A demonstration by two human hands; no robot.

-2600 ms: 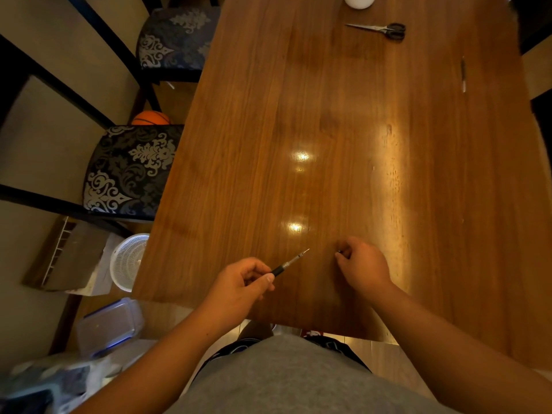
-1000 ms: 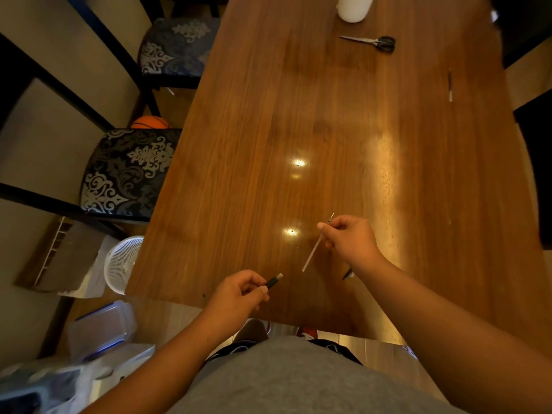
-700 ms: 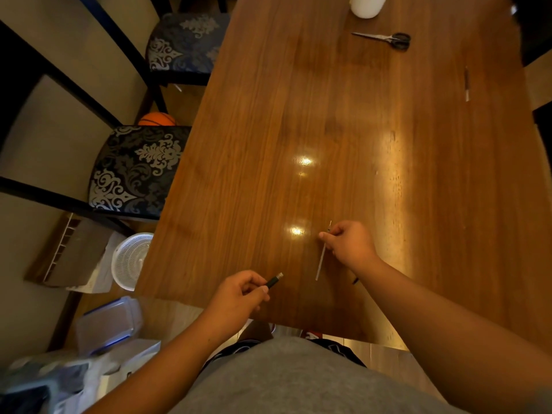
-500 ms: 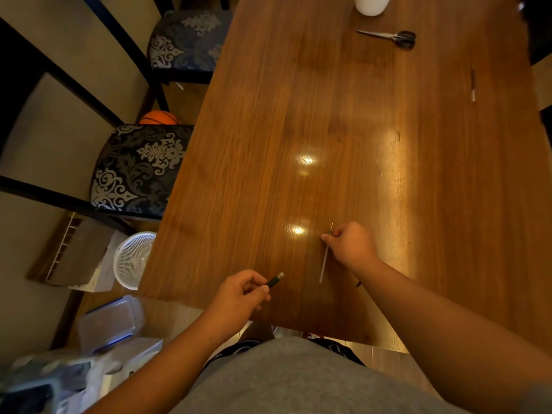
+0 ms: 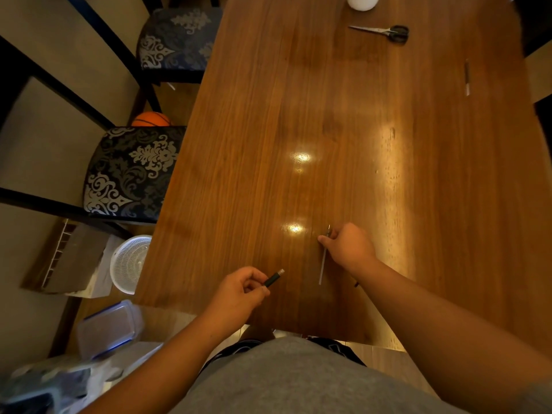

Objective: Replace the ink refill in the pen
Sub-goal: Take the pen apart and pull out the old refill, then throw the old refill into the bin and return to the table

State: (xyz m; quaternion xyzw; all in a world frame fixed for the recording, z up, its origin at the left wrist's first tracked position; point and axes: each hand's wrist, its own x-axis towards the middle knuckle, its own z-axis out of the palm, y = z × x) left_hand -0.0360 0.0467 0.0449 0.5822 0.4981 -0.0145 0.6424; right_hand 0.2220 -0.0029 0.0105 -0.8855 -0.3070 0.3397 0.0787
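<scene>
My left hand (image 5: pixel 239 292) pinches the black pen barrel (image 5: pixel 273 278), whose threaded silver end points up and to the right over the near table edge. My right hand (image 5: pixel 349 248) holds a thin pale ink refill (image 5: pixel 322 265) by its upper part, low against the wooden table (image 5: pixel 298 100), with its metal tip pointing away from me. A small dark pen piece (image 5: pixel 356 284) peeks out beside my right wrist. Another pen or refill (image 5: pixel 466 77) lies far off at the table's right edge.
Scissors (image 5: pixel 383 32) and a white container (image 5: pixel 361 0) sit at the far end of the table. Two patterned chairs (image 5: pixel 128 171) stand along the left side, with an orange ball (image 5: pixel 150 119), a white basket (image 5: pixel 131 262) and a plastic box (image 5: pixel 109 327) on the floor.
The refill has come out of the barrel into my right hand, which then lowered it from a raised slant to the table. My left hand has kept the barrel nearly still.
</scene>
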